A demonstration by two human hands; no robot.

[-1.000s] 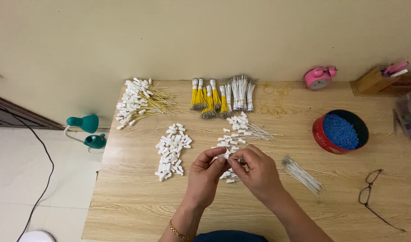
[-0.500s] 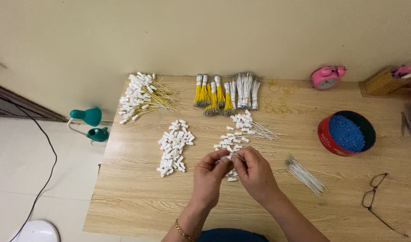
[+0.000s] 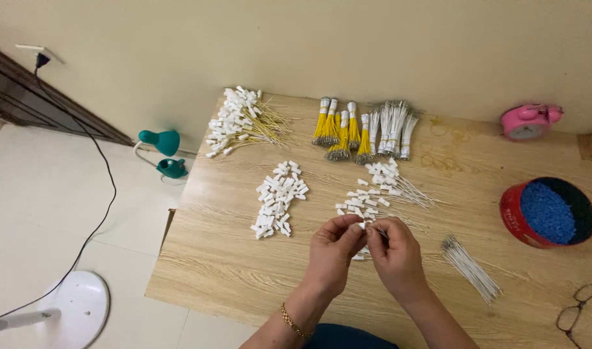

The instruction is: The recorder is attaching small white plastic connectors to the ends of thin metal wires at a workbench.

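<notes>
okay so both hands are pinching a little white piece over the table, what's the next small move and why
Probably press the small white connector onto the thin wire between the left hand and right hand, then lay it with the finished white-wired pieces just beyond. Both hands' fingers meet on it, so joining looks underway.

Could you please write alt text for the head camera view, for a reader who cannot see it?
A person's left hand and right hand meet over a wooden table, pinching a small white connector. Around them lie a pile of white connectors, bundles of yellow wires and a red tub of blue beads.
</notes>
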